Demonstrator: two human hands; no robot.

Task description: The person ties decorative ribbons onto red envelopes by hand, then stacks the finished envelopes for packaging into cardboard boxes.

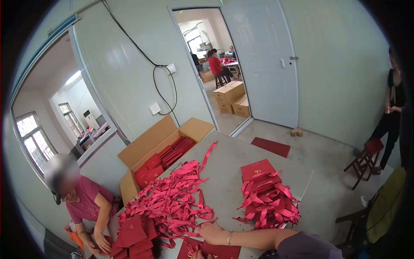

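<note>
At the bottom edge, my left hand (201,255) is mostly cut off, its fingers pressed closed on a red card (226,251) with gold print. A pink strip of ribbon shows beside those fingers. My right hand (212,233), with a bracelet at the wrist, reaches across just above the card. Its fingers are curled together at the edge of a loose heap of pink-red ribbons (172,190), on the end of one ribbon. On the right of the table lies a stack of red cards with ribbons (267,198).
A co-worker (92,203) handles items beside a pile of red cards (133,235) at the left. An open carton (148,144) of red cards stands at the table's far side. Stools (365,162) and another person are at the right. Boxes (230,91) stand beyond the doorway.
</note>
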